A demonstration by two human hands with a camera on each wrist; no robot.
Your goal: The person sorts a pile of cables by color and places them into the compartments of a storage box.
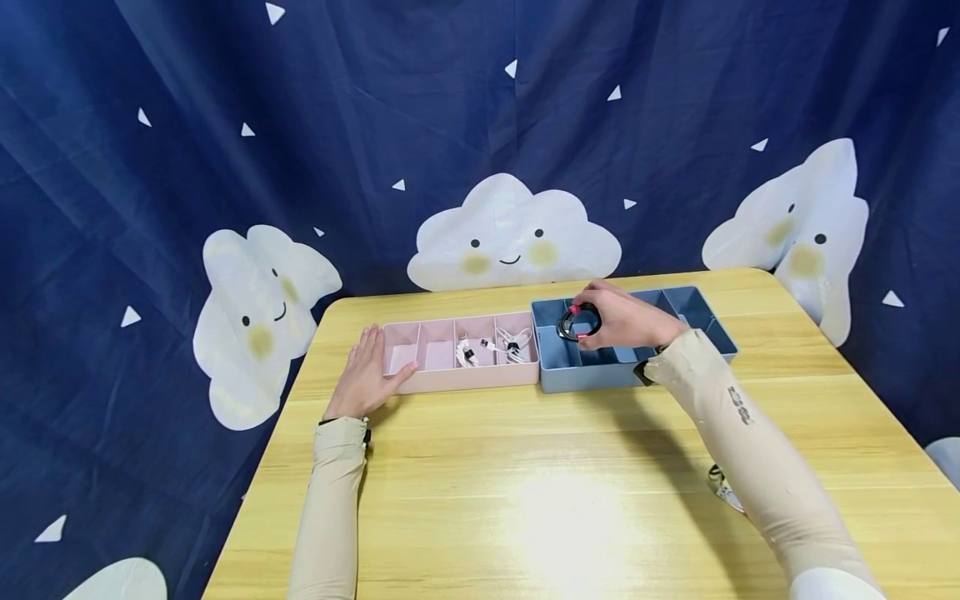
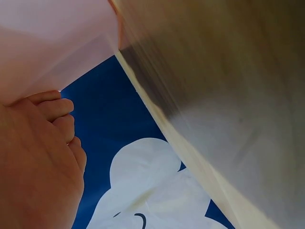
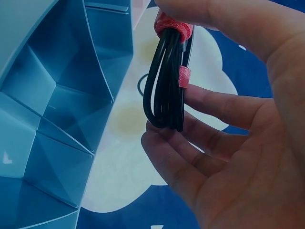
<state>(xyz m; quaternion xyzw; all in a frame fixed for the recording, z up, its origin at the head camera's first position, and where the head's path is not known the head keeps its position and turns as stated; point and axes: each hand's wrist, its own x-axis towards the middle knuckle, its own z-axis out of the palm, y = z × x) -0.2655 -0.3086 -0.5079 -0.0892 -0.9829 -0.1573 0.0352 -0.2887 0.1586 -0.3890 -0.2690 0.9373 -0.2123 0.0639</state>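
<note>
A coiled black cable (image 3: 164, 86) with red ties is pinched in my right hand (image 1: 621, 318), above the left part of the blue divided box (image 1: 592, 380). In the right wrist view the thumb and fingers grip the coil at its tied end and side. My left hand (image 1: 363, 375) rests against the left end of the pink divided box (image 1: 468, 381), its fingers straight and its thumb along the front wall. Inside the pink box, a white cable (image 1: 467, 353) and another bundled white cable (image 1: 514, 345) lie in the two right compartments.
Both boxes stand end to end near the back of the wooden table (image 1: 465, 483). A small item with a black-and-white strap (image 1: 723, 487) lies by my right forearm, partly hidden. Behind the table hangs a blue curtain (image 1: 450, 108) with clouds.
</note>
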